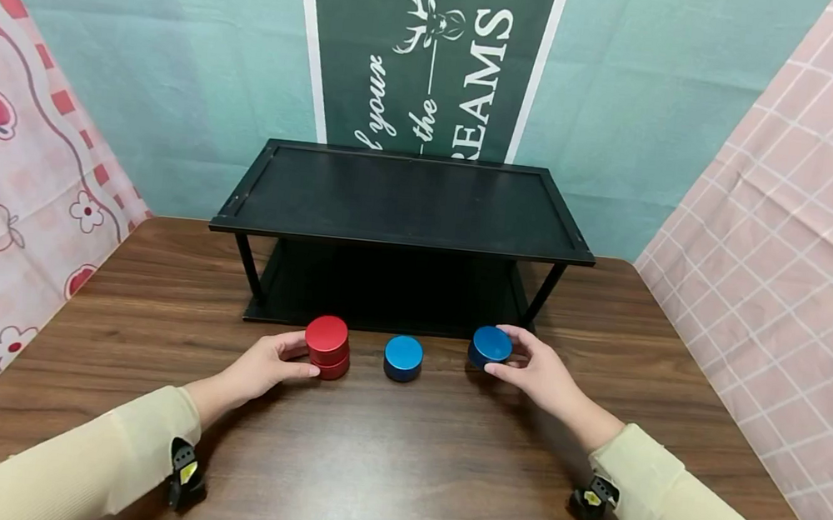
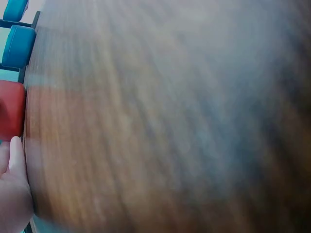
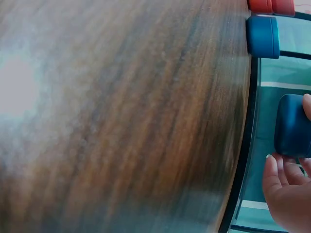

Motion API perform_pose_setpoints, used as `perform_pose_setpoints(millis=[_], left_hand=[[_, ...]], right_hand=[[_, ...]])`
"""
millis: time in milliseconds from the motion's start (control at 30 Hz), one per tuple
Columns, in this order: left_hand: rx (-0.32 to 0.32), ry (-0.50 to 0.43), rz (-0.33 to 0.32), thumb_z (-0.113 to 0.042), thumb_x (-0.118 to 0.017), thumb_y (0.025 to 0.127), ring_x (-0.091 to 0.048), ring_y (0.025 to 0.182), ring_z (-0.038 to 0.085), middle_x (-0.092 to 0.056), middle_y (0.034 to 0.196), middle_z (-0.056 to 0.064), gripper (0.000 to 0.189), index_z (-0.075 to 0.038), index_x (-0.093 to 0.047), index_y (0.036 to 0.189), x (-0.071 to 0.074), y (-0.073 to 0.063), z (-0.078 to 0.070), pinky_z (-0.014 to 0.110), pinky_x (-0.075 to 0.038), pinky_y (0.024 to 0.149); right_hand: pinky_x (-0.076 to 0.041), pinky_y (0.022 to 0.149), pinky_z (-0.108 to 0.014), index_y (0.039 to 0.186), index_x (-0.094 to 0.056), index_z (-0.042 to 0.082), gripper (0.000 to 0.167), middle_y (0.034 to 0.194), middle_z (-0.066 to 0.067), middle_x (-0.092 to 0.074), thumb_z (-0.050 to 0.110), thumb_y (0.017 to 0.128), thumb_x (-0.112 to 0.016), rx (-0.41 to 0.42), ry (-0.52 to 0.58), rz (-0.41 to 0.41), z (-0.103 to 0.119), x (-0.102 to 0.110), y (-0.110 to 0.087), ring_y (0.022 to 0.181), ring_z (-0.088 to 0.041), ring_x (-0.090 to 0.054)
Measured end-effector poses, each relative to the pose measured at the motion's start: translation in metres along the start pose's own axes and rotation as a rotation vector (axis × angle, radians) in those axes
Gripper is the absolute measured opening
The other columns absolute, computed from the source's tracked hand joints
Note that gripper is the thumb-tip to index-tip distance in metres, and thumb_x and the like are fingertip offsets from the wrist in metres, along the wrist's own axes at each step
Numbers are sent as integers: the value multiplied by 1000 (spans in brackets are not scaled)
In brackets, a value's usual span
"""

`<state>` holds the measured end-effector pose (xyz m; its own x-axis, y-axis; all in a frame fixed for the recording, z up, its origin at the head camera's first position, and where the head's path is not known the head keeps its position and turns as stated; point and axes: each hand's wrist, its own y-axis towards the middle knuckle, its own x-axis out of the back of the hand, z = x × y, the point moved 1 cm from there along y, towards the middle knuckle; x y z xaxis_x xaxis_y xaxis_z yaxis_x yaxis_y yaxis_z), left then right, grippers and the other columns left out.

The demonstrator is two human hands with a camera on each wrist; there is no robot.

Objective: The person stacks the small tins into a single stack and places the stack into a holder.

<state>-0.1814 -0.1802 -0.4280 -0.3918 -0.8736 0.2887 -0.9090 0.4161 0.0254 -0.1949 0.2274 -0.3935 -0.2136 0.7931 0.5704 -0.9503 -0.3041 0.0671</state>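
Note:
Two short red metallic cylinders stand one on the other; the upper red cylinder [image 1: 327, 336] covers most of the lower red cylinder [image 1: 333, 367]. My left hand [image 1: 265, 367] grips the stack from its left side, thumb in front and fingers partly hidden behind. Between the hands, a blue cylinder [image 1: 403, 357] stands on the table. Farther right, my right hand [image 1: 537, 370] holds a second blue cylinder [image 1: 490, 347] between thumb and fingers. In the right wrist view this held cylinder [image 3: 291, 126] is raised off the tabletop, apart from the standing blue cylinder [image 3: 262, 37].
Behind the cylinders, a black two-level shelf [image 1: 407, 200] stands on the brown wooden table [image 1: 396, 467], its lower board close to the hands. A teal cloth [image 1: 202, 63] hangs at the back, a patterned pink cloth [image 1: 23, 197] at left and a checked pink cloth [image 1: 796, 230] at right.

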Motion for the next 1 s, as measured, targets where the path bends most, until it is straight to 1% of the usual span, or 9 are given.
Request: perform_pose_setpoints(millis=[233, 400, 533, 600, 833, 933, 1000], left_hand=[[-1, 8, -7, -12, -71, 83, -49, 119, 32, -56, 126, 18, 53, 3, -51, 130, 1, 0, 1, 46, -36, 100], [10, 14, -11, -13, -71, 83, -49, 119, 33, -56, 126, 18, 53, 3, -51, 130, 0, -3, 1, 46, -38, 100], [9, 8, -15, -12, -71, 83, -49, 119, 33, -56, 126, 18, 53, 3, -50, 130, -1, -3, 2, 46, -37, 100], [7, 11, -15, -12, -71, 83, -49, 119, 32, -56, 126, 18, 53, 3, -50, 130, -1, -3, 2, 46, -37, 100], [6, 13, -17, -13, -71, 83, -50, 119, 32, -56, 126, 18, 54, 3, -50, 130, -1, -2, 1, 45, -38, 100], [11, 9, -20, -13, -71, 83, -50, 119, 32, -55, 126, 18, 54, 4, -50, 130, -1, 0, 0, 44, -38, 100], [12, -1, -21, -12, -71, 83, -50, 119, 32, -55, 126, 18, 54, 4, -50, 130, -2, 1, -1, 44, -38, 100]], right_hand=[[-51, 83, -36, 133, -45, 0, 62, 119, -20, -56, 19, 82, -73, 5, 11, -48, 8, 5, -3, 101, -31, -59], [-50, 84, -36, 134, -46, 2, 60, 114, -19, -58, 17, 82, -72, 18, 10, -78, 11, 7, -6, 98, -28, -59], [-50, 83, -31, 136, -45, 4, 61, 111, -17, -58, 17, 83, -72, 17, 15, -100, 14, 8, -8, 96, -27, -59], [-50, 82, -26, 137, -44, 5, 62, 111, -17, -58, 18, 83, -72, 15, 16, -103, 16, 9, -9, 96, -26, -59], [-50, 83, -29, 137, -44, 4, 63, 113, -17, -58, 17, 83, -72, 29, 23, -113, 22, 9, -8, 98, -26, -60], [-50, 81, -22, 137, -44, 4, 63, 113, -18, -59, 15, 82, -72, 39, 37, -109, 25, 11, -5, 96, -25, -60], [-49, 79, -20, 137, -44, 4, 63, 112, -18, -59, 15, 82, -73, 43, 42, -110, 28, 11, -3, 94, -25, -61]])
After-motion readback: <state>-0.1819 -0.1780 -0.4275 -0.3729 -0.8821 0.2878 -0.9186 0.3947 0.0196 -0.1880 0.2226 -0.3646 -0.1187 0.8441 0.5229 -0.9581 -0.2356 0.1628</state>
